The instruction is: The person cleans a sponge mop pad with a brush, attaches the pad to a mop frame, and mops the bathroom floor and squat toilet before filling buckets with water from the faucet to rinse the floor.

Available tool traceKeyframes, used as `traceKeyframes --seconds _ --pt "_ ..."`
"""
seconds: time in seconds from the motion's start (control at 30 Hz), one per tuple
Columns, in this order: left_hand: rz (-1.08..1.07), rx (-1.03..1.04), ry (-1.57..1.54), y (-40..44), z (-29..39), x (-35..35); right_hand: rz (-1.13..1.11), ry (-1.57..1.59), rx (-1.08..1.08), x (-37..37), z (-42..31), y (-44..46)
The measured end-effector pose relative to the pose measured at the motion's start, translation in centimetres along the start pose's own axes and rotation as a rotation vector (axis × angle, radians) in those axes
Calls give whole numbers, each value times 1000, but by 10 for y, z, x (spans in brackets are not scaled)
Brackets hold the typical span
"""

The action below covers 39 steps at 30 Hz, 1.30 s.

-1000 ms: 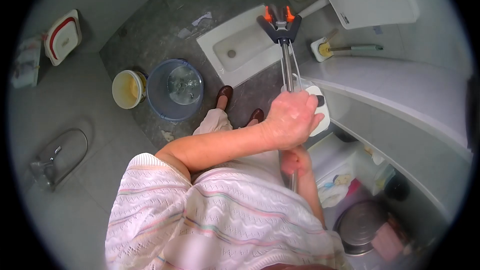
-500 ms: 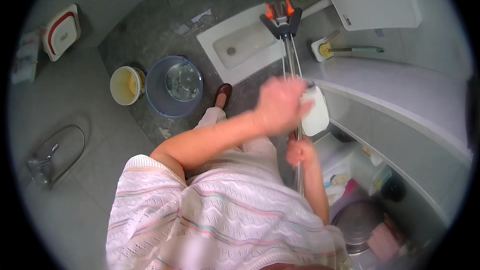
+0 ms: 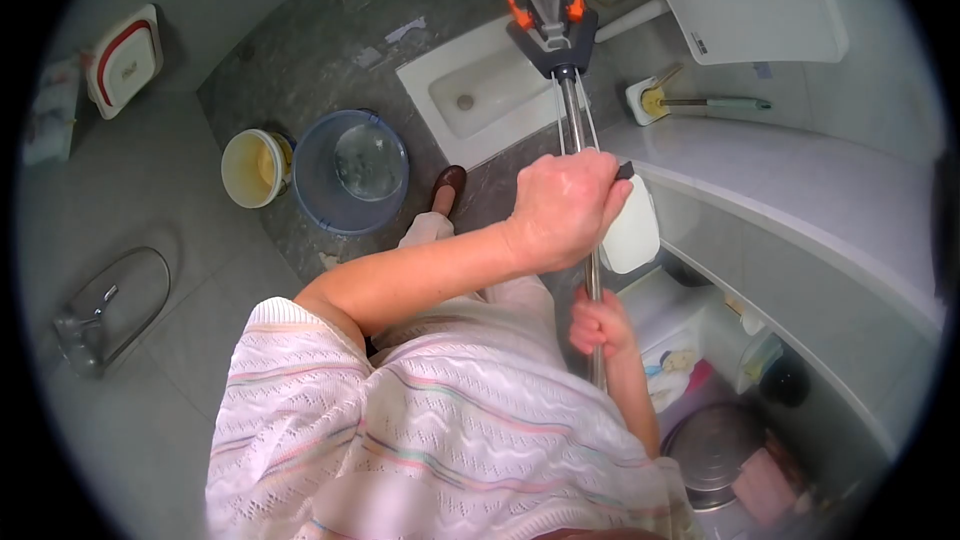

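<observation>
A mop-like tool with a metal pole (image 3: 573,115) and a dark grey head with two orange clips (image 3: 553,35) extends up from my hands. My left hand (image 3: 565,210) is closed round the upper part of the pole, by a dark grip piece. Lower down, the fingers of my right hand (image 3: 602,325) wrap round the same pole. The tool's head appears over the right end of a white squat basin (image 3: 425,90). Part of a white lid-like object (image 3: 632,230) shows just right of my left hand.
On the grey floor stand a blue-grey basin (image 3: 318,210) holding water and a white bucket (image 3: 243,175). A brush (image 3: 710,102) lies by the ledge at right. A shower hose (image 3: 168,290) hangs at left. Shelves with a round metal pan (image 3: 715,450) are at lower right.
My two hands are farther apart along the pole. My left hand has shifted slightly left and up, my right hand is more visible, and the tool's head has turned and moved slightly left.
</observation>
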<state>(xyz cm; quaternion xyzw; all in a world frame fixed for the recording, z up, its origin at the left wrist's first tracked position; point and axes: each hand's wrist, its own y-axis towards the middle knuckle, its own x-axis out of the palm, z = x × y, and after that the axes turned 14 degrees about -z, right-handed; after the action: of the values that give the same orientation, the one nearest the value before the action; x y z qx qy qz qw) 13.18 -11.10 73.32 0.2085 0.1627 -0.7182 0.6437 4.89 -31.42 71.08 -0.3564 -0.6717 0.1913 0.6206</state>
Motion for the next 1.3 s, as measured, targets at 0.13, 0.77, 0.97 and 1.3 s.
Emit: traceKeyframes --seconds 0.13,0.77,0.97,1.3 --pt "-15 31 77 -8 10 0 -3 -21 -10 1 -2 9" --pt "-186 -260 -340 17 -29 -20 90 -144 -33 1 -10 -8" --pt "-199 -208 -402 58 -71 -10 -54 -131 28 -7 11 -52" --pt "-154 -468 -283 136 -215 -134 166 -560 209 0 33 -112"
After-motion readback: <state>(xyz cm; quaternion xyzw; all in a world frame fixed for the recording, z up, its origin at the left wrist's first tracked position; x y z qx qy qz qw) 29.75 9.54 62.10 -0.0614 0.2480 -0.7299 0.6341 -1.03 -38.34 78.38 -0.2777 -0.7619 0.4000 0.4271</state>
